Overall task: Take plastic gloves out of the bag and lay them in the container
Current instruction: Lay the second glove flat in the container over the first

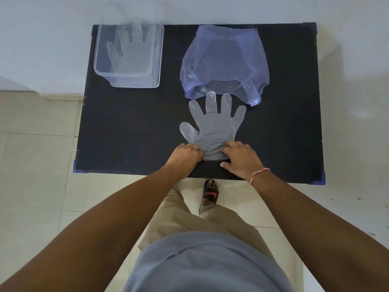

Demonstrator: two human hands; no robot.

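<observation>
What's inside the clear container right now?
One clear plastic glove lies flat in the container, fingers toward the far wall, their tips running up it. Whether another glove sits beneath it cannot be told, because the film is transparent.

A table (130,127) is standing before the person. A container (99,60) is sitting at its far left corner, with one glove (130,53) lying inside it. A bag (225,60) is lying on the far right part of the table, well apart from the container, its mouth facing the person. A second glove (214,125) is lying flat on the table just before the bag, its fingertips reaching the bag's mouth. The left hand (185,155) and right hand (242,158) are resting on the cuff end of this glove at the table's near edge, one at each side.
</observation>
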